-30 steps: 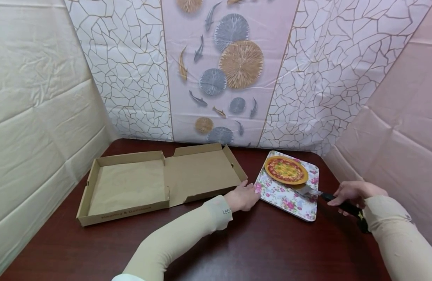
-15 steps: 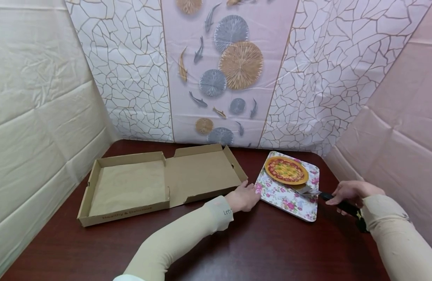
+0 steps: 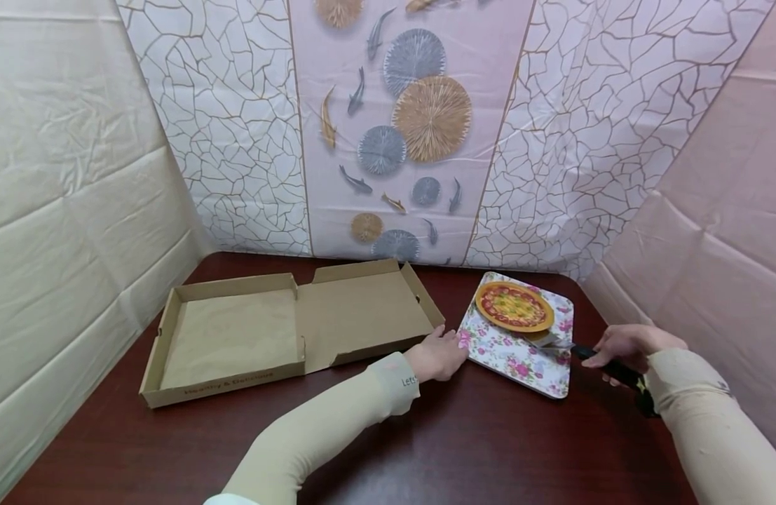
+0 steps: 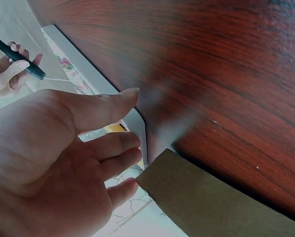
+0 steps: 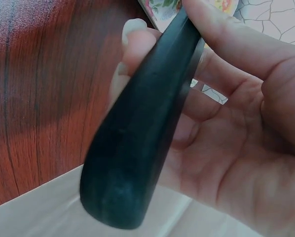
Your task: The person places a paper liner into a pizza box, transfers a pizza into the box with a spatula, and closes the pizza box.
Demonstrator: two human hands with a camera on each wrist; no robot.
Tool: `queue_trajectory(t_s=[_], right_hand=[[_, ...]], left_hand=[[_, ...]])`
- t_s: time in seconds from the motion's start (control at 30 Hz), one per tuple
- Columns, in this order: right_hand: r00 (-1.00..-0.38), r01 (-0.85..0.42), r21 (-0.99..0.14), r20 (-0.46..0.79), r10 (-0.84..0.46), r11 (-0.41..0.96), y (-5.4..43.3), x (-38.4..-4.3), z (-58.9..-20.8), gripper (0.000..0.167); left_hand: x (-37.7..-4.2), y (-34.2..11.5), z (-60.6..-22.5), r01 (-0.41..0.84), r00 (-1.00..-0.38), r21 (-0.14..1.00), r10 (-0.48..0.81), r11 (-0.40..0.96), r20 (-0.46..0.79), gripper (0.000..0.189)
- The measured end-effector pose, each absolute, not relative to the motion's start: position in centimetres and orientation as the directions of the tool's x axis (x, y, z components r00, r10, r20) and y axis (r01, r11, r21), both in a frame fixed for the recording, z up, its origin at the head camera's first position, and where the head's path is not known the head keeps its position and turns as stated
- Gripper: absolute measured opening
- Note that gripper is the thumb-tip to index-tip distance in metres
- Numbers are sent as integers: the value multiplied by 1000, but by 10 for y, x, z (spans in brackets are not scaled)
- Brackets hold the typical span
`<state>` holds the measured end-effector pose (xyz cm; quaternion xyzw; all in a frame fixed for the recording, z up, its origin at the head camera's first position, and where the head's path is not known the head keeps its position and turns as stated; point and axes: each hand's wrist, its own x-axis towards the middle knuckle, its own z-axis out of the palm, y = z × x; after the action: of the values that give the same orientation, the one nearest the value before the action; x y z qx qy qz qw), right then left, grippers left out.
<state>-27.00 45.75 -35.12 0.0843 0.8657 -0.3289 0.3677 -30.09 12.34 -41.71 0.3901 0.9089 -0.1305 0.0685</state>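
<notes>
Black-handled spatula [image 5: 137, 123] is sitting gripped in right hand [image 3: 634, 347], blade [image 3: 547, 341] lying at near edge of pizza [image 3: 515, 306]. Pizza's resting on floral tray [image 3: 488, 351], right side of table [image 3: 476, 449]. Left hand [image 3: 437, 355] is hovering loosely spread by tray corner, can't tell if touching. Cardboard box [image 3: 236, 382] is lying unfolded left of tray.

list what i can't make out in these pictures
Head: front of silver metal spatula blade, hidden by round orange-rimmed pizza
Head: lettering on beige fabric sleeve, too small to read fully
Left wrist: most of pizza, behind left grip and flat white floral tray
Right wrist: most of tray, cut off by top edge
</notes>
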Motion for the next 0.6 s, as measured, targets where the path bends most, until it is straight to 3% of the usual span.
queue_trajectory(t_s=[0.6], right_hand=[[-726,395,-504,-684,-75,768,452,-271,-353,20]], left_hand=[[-299,123,-417,722,-692,-206,688,661,-218,41]])
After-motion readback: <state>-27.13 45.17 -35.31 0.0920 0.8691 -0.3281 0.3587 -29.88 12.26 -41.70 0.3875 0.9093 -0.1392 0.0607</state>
